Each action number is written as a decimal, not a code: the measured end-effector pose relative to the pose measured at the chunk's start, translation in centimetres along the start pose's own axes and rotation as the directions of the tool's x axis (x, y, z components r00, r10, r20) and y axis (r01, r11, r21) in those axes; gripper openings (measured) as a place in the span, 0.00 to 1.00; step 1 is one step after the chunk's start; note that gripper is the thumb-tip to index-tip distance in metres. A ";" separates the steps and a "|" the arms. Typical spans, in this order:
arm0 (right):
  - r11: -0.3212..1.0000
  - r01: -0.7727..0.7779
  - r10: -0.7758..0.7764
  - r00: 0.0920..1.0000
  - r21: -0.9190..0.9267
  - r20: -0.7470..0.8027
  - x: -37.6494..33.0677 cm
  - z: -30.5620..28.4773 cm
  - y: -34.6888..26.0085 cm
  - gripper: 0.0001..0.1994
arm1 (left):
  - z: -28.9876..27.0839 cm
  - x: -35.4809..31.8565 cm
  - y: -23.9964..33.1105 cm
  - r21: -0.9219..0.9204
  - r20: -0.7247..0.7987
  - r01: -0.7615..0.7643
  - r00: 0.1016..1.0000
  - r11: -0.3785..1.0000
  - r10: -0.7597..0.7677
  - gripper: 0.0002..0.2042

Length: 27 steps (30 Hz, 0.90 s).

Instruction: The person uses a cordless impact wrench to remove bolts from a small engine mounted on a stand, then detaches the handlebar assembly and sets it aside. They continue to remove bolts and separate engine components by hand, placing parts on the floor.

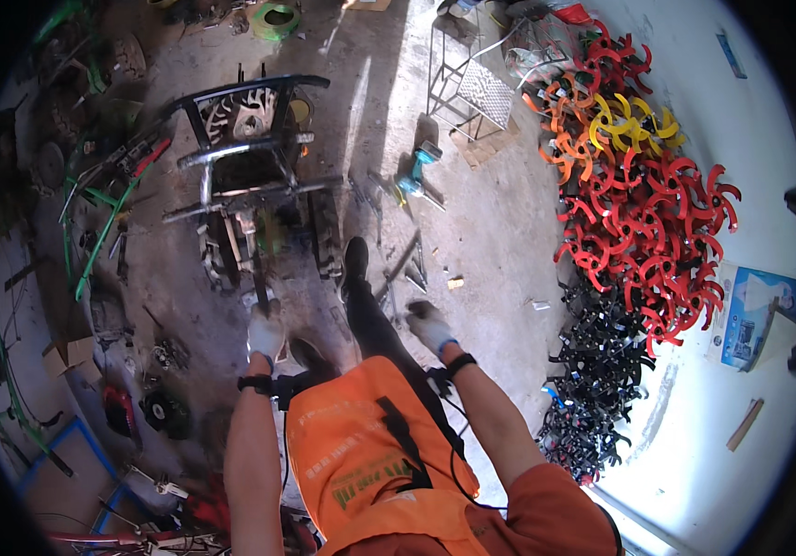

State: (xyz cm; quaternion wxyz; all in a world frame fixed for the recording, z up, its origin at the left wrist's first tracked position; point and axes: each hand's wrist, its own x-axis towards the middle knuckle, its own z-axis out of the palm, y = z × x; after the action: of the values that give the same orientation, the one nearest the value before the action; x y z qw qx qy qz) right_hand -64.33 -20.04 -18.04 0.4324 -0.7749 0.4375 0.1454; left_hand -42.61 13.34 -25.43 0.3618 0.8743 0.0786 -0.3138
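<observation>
My left hand [265, 334], in a pale work glove, is closed round the near end of a dark bar [260, 285] on a black-framed wheeled machine [245, 144]. The machine stands ahead of me on the concrete floor, with chunky treaded tyres [326, 243] at its near end. My right hand [429, 326], gloved too with dark fingertips, hangs over the floor to the right of my leg, apart from the machine. Its fingers are too small and blurred to make out. Several hand tools [418, 269] lie on the floor just beyond it.
A teal cordless power tool [415, 176] lies right of the machine, near a metal stand [483, 93]. Red, orange, yellow and black curved blades [648, 213] are heaped along the right wall. Green frames [106, 232] and loose parts crowd the left. A box [752, 315] leans against the wall.
</observation>
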 end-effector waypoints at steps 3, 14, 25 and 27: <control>0.909 -0.415 0.417 0.906 -0.050 0.066 -7.6 -3.7 9.1 0.21 | 0.1 -0.1 -0.2 -0.130 0.020 0.027 1.000 0.991 -0.024 0.25; 0.933 -0.060 0.029 0.995 -0.356 -0.092 -9.0 -6.2 17.0 0.13 | 0.6 -5.9 0.3 0.476 -0.303 -0.214 0.871 0.853 0.388 0.35; 0.949 0.241 -0.170 0.933 -0.201 0.317 19.7 -2.2 13.4 0.18 | 11.7 -15.2 -13.1 -0.920 -0.387 -0.188 0.568 0.344 -0.727 0.18; 0.838 0.361 -0.247 0.920 -0.410 0.305 25.1 -3.8 16.2 0.17 | 17.6 -14.6 -15.1 -0.817 -0.237 0.248 0.678 0.520 -0.696 0.19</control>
State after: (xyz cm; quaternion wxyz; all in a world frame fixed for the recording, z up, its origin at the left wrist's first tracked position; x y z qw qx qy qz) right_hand -63.53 -40.89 -39.79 0.3046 -0.8912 0.2056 0.2660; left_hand -68.29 13.65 -34.96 0.5344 0.6433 0.5416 -0.0849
